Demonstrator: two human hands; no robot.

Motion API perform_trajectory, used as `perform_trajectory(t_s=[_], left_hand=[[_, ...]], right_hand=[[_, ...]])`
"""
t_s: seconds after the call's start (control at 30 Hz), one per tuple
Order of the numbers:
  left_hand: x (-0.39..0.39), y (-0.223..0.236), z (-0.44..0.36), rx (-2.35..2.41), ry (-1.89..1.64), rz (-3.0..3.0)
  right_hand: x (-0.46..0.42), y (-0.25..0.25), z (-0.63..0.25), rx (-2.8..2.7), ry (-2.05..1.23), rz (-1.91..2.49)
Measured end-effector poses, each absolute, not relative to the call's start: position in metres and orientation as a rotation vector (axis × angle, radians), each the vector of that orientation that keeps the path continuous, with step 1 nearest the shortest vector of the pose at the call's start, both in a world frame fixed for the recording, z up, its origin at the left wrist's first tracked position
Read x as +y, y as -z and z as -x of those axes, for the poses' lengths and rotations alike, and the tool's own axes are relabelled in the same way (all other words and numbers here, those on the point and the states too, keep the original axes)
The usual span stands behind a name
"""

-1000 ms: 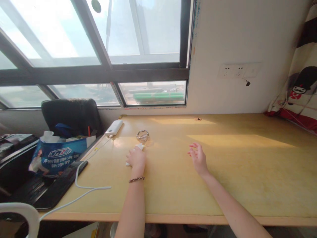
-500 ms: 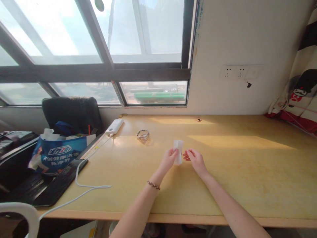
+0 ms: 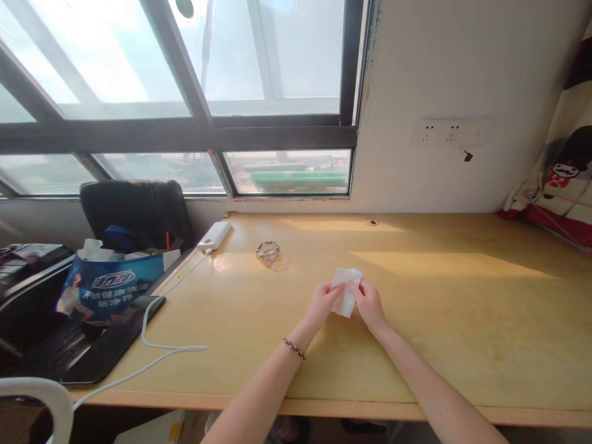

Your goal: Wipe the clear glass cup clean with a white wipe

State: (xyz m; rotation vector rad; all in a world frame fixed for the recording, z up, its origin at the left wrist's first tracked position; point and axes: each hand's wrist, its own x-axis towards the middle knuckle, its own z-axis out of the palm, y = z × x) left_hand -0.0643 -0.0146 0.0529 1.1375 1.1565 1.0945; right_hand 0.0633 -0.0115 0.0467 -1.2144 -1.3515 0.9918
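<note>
Both my hands hold a small white tissue point(image 3: 346, 296) just above the middle of the yellow wooden desk point(image 3: 453, 320). My left hand point(image 3: 322, 304) pinches its left edge and my right hand point(image 3: 370, 304) pinches its right edge. The tissue is partly spread between them. A braided bracelet point(image 3: 293, 348) sits on my left wrist.
A glass ashtray point(image 3: 267, 251) stands behind my hands. A white power bank point(image 3: 214, 236) lies at the desk's back left, its white cable point(image 3: 161, 348) trailing off the front edge. A blue bag point(image 3: 104, 285), black chair point(image 3: 136, 213) and dark tablet point(image 3: 111, 348) lie left. Wall sockets point(image 3: 451, 132) are above.
My left hand lifted the tissue from beside the ashtray and carried it right to the middle of the desk. My right hand closed on its other edge, and the tissue has spread wider.
</note>
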Motion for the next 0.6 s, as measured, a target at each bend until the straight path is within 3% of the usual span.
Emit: perform_trajectory(t_s=[0.2, 0.4, 0.6], left_hand=[[-0.008, -0.047, 0.074, 1.221, -1.189, -0.98], [-0.003, -0.045, 0.078, 1.085, -1.249, -1.021], [0.009, -0.056, 0.11, 1.506, -1.338, -1.254]], right_hand=[[-0.002, -0.045, -0.073, -1.166, -1.062, 1.268], [-0.002, -0.045, -0.071, -1.115, -1.433, 1.129], [0.004, -0.044, -0.083, -1.163, -1.166, 1.331]])
